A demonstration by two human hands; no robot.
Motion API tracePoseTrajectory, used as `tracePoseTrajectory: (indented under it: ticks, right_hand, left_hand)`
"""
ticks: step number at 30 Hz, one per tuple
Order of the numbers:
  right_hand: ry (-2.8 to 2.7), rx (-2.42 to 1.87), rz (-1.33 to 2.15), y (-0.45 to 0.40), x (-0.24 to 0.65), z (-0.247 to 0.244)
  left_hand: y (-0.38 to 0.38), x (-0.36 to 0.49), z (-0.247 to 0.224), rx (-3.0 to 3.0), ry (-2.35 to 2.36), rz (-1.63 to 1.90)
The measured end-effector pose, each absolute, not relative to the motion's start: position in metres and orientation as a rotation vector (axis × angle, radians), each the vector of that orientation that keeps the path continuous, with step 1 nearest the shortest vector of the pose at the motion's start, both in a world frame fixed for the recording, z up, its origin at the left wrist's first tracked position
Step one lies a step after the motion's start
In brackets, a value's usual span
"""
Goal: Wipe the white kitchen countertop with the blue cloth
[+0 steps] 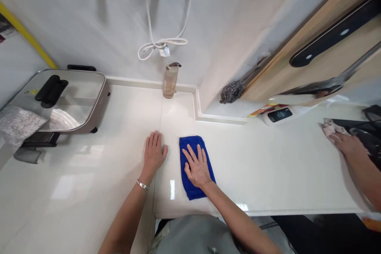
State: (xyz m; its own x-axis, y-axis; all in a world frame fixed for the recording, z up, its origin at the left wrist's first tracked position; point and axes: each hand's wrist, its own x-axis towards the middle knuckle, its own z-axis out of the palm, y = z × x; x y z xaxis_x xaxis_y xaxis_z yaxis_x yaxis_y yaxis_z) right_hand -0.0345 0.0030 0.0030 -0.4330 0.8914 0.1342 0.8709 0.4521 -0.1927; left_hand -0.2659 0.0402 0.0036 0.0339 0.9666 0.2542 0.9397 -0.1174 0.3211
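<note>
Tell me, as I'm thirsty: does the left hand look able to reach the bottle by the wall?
Probably yes: the left hand rests open on the counter, holding nothing, and nothing visible stands between it and the bottle.

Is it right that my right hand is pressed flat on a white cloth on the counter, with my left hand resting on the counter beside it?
Not quite: in the head view, the cloth under your right hand is blue. Your left hand does rest on the counter beside it.
</note>
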Motion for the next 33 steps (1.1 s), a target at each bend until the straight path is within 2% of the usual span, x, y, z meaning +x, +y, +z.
tracePoseTrajectory:
  ticks: [9,16,20,33]
  right_hand:
    - [-2.342,-1.725,0.047,0.086,-0.009,-0.005]
    - [-2.387,-1.604,0.033,0.11,0.015,-0.009]
    - [-2.405,-1.552,-0.02,0.108,0.06,-0.016]
    - [-2.012,-1.853,-0.242,0.117,0.226,-0.047]
  left_hand:
    - [0.045,-0.27,0.0,2.209,2.071,0.614]
    - [0.046,-0.275,-0.003,2.208,2.078,0.634]
    - [0.049,-0.28,-0.008,2.257,2.075,0.667]
    - [0.055,-0.285,-0.007,2.281,2.095,0.692]
